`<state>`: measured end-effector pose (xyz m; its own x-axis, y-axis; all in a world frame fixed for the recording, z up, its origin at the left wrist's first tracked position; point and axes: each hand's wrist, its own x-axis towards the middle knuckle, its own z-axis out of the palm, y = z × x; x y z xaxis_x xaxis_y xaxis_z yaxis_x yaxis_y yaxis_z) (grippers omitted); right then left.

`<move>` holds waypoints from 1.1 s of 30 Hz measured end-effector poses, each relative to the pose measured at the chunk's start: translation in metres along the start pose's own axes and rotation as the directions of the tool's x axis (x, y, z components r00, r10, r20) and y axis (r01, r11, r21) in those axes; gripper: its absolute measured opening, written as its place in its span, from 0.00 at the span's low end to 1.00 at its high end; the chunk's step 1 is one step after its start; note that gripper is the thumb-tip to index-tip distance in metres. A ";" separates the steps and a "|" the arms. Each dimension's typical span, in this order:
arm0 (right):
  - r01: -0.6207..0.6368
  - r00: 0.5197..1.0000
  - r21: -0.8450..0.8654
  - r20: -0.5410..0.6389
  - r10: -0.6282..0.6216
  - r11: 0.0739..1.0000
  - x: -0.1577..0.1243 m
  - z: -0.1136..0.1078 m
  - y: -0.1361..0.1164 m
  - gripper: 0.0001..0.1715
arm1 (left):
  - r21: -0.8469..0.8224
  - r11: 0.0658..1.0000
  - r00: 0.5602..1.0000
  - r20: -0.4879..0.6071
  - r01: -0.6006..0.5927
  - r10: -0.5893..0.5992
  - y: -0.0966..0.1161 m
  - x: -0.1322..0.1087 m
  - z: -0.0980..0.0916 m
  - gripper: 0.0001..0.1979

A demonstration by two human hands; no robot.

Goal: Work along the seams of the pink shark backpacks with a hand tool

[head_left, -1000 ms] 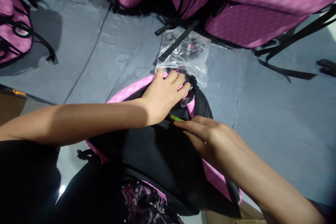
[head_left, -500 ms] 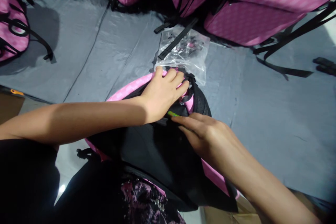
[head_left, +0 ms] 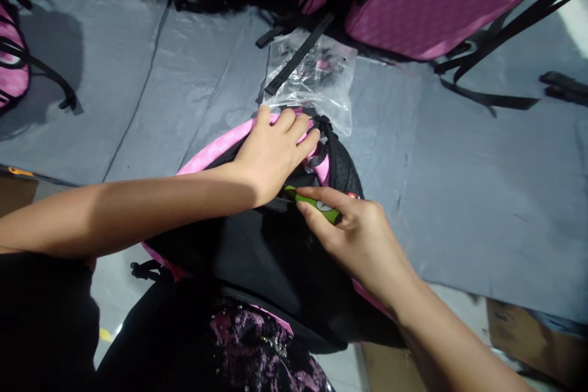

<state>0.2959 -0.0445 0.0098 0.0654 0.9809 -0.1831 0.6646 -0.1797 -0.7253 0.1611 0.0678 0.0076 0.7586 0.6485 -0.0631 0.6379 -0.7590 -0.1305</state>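
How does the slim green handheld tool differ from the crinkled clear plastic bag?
The slim green tool is opaque and narrow; the clear plastic bag is see-through and spreads wider. The tool is pinched in the right hand; the bag lies on the grey-covered table, a black strap across it. Both are close to the black and pink backpack.

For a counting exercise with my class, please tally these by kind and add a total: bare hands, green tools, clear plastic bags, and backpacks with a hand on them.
Bare hands: 2 (left hand, right hand)
Green tool: 1
Clear plastic bag: 1
Backpack with a hand on it: 1
Total: 5
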 end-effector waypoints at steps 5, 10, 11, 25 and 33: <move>-0.158 0.983 0.164 -0.063 0.170 0.974 -0.001 0.008 0.005 0.22 | -0.001 1.000 1.000 0.010 -0.005 0.005 0.000 0.000 -0.001 0.38; -0.203 0.965 0.291 -0.102 0.242 0.935 -0.001 0.014 0.007 0.23 | -0.028 1.000 1.000 -0.016 -0.003 0.002 0.000 0.000 0.000 0.37; -0.202 0.961 0.309 -0.118 0.248 0.929 -0.001 0.015 0.007 0.23 | -0.018 1.000 1.000 -0.016 -0.003 0.003 0.000 0.000 0.000 0.36; -0.184 0.966 0.301 -0.118 0.228 0.936 -0.005 0.015 0.009 0.24 | 0.101 0.995 0.999 -0.038 -0.009 0.013 0.001 -0.004 -0.002 0.34; -0.111 0.983 0.239 -0.119 0.142 0.965 -0.005 0.014 0.015 0.21 | 0.134 0.991 0.999 -0.017 -0.027 0.029 0.001 -0.004 -0.004 0.35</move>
<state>0.2951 -0.0531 -0.0092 0.2476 0.9471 -0.2040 0.4556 -0.2997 -0.8382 0.1594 0.0643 0.0120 0.7792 0.6248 -0.0498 0.5938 -0.7614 -0.2602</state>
